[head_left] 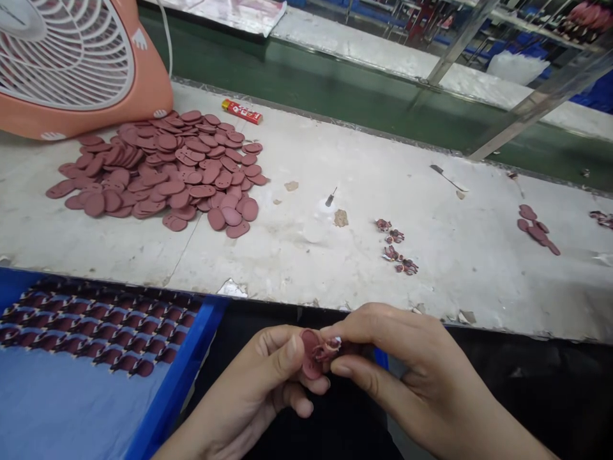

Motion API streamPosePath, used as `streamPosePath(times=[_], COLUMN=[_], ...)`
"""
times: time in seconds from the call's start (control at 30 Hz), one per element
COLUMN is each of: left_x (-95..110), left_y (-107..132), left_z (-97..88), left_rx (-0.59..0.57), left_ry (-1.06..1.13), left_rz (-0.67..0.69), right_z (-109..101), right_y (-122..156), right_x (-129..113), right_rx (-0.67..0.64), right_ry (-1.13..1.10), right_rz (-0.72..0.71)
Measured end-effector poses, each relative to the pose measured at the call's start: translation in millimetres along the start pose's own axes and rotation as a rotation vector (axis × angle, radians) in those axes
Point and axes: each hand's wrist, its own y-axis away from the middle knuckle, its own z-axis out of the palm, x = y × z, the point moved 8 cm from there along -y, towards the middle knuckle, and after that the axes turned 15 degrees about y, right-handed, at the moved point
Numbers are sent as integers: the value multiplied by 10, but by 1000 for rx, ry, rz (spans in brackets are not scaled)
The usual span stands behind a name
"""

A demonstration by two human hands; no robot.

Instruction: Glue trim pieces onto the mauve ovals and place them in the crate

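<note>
Maroon oval piece (pixel 310 365) was pinched between our left hand (pixel 268 383) and right hand (pixel 397 361), just in front of the edge of the surface (pixel 431 287), its long axis nearly upright in view. Our right fingers (pixel 354 326) hid part of it, and a small crumpled attachment (pixel 329 348) pointing right was hard to make out.

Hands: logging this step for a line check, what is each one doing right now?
Left hand: closed, holding a maroon oval piece.
Right hand: closed, pinching a small piece against it.
</note>
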Motion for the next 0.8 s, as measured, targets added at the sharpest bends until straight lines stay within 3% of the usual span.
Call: streamPosePath(times=[0.4,0.57,0.8], left_x=[-46,-28,-70], left_y=[-41,-26,-68], left_z=[-40,-45,-79], left_rx=[-14,21,-28], left_ry=[9,37,46], left_rz=[-35,-25,-24], right_z=[27,57,86], right_y=[-24,-34,-35], right_x=[-77,-46,-24], right_rx=[-89,-98,-119], right_ry=[144,47,44], right_rz=[-23,-12,-4])
